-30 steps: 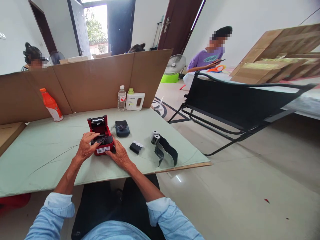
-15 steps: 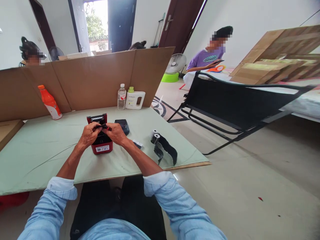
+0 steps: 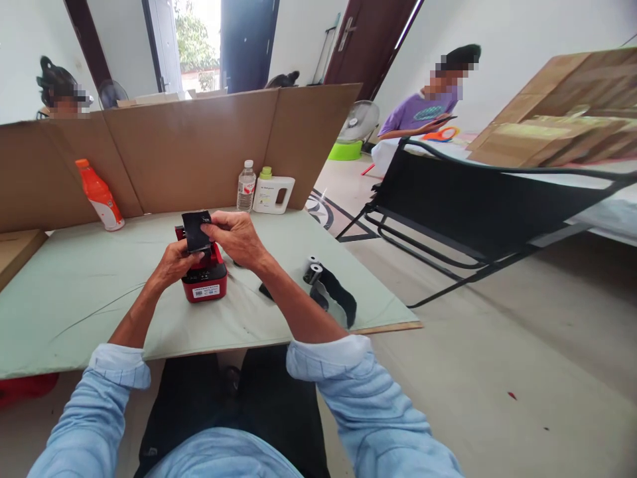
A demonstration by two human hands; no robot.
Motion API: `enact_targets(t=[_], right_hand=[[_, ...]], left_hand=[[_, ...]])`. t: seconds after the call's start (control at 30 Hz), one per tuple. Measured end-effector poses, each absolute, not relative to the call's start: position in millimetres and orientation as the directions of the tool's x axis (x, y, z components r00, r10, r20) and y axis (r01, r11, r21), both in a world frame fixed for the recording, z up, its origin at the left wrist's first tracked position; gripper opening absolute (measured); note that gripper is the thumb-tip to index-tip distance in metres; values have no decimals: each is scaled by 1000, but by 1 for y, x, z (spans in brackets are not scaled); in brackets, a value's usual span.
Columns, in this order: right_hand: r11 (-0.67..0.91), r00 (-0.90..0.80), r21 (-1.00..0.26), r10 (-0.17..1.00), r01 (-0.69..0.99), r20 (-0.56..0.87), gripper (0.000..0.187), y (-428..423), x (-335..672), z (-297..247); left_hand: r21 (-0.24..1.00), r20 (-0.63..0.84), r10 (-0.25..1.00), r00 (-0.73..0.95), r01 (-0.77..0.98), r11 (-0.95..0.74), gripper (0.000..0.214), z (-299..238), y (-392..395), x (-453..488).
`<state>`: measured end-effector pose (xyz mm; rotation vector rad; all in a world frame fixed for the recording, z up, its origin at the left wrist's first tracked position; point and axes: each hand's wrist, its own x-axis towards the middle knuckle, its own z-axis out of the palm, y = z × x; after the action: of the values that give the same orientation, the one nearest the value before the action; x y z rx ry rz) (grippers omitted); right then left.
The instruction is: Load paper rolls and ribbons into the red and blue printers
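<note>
Above the open red printer point(image 3: 205, 292), the left hand point(image 3: 172, 263) pinched the lower edge of a black strip point(image 3: 194, 232), the right hand point(image 3: 241, 239) its side — fingers closed; gentle, even tension probably suited it best.

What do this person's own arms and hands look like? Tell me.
The left hand and right hand are bare, without gloves, and no watch or bracelet shows on either. Both sleeves are light blue with faint lines, rolled up the forearms, the turned-back cuffs paler.
</note>
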<state>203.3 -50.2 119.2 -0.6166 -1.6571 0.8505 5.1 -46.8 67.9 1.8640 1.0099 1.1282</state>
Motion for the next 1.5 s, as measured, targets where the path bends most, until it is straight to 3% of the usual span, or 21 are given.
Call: enact_targets(t=[0.23, 0.5, 0.8, 1.0, 1.2, 1.27, 1.37, 1.5], right_hand=[[528, -105, -844, 838, -95, 536, 26, -96, 230, 107], [376, 85, -927, 923, -3, 375, 20, -150, 282, 57], [333, 419, -896, 798, 293, 433, 18, -166, 387, 19], [194, 591, -893, 689, 406, 418, 23, -149, 453, -16], [74, 568, -912, 761, 403, 313, 25, -128, 471, -54], [65, 514, -898, 801, 434, 307, 25, -125, 471, -62], [101, 450, -888, 833, 448, 322, 32, -130, 469, -68], [188, 385, -934, 873, 303, 300, 48, -139, 466, -68]], left_hand=[[748, 432, 867, 249, 439, -499, 25, 91, -71, -2], [574, 467, 753, 464, 489, -657, 16, 100, -82, 33], [369, 419, 567, 709, 438, -820, 16, 107, -16, 183], [306, 290, 501, 816, 417, -856, 34, 83, 36, 301], [166, 38, 544, 838, 532, -830, 43, 58, 56, 345], [169, -69, 529, 846, 532, -829, 40, 53, 63, 344], [286, -179, 473, 863, 506, -814, 42, 49, 77, 335], [407, -236, 391, 889, 456, -791, 73, 44, 92, 325]])
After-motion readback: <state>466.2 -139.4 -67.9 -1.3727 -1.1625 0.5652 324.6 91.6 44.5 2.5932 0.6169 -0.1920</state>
